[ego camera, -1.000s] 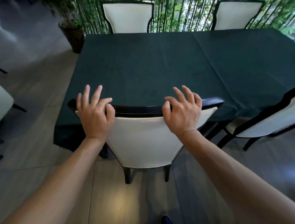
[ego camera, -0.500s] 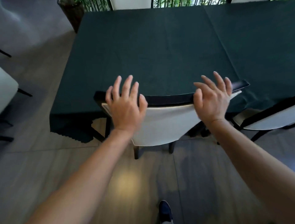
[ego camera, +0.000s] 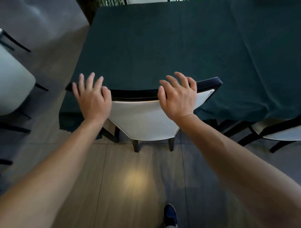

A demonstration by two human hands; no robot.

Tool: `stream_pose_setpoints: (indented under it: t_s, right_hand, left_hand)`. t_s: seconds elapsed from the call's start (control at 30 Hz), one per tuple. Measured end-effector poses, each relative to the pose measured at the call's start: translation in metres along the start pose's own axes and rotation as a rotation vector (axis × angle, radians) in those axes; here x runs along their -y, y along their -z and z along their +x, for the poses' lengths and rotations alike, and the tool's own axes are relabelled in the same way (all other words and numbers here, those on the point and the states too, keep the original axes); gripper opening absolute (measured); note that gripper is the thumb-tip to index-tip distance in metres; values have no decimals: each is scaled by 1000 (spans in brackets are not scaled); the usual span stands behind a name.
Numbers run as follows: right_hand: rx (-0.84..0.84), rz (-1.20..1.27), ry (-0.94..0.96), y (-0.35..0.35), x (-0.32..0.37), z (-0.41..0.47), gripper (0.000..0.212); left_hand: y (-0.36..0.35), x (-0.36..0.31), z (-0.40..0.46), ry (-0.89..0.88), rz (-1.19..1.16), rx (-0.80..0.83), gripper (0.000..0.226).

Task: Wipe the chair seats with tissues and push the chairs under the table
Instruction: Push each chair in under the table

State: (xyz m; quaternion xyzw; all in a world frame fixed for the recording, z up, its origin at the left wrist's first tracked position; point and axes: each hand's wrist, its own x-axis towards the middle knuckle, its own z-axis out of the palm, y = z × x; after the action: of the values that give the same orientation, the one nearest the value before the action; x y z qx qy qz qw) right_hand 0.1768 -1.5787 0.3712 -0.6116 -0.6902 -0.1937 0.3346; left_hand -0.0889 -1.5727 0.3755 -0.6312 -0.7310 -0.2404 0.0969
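Note:
A chair (ego camera: 143, 120) with a white padded back and a black frame stands against the near edge of the table (ego camera: 162, 48), which wears a dark green cloth. Its seat is hidden under the cloth. My left hand (ego camera: 92, 99) lies on the left end of the black top rail with fingers spread and straight. On the right part of the same rail sits my right hand (ego camera: 179, 97), fingers loosely bent and lifted. No tissue is in view.
A second white chair (ego camera: 280, 131) stands at the right, partly under the cloth. Another pale chair (ego camera: 13, 84) sits at the left on the grey tiled floor. The back of a far chair (ego camera: 146, 1) shows at the top. My shoe (ego camera: 170, 214) is below.
The view has tilted down and shifted, so the far chairs and plants have left the frame. Both hands stay on the top rail with fingers lifted; the chair sits tight against the table.

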Motion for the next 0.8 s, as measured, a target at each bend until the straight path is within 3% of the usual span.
stream_pose_setpoints:
  t_s: [0.23, 0.6, 0.8]
  right_hand:
    - [66, 46, -60, 1, 5, -3, 34]
    - [143, 32, -82, 2, 7, -1, 38]
    - [194, 14, -93, 8, 9, -1, 43]
  left_hand:
    - [5, 5, 3, -28, 4, 20, 54]
    - [19, 9, 10, -76, 55, 233, 59]
    - [14, 12, 1, -93, 11, 148, 58]
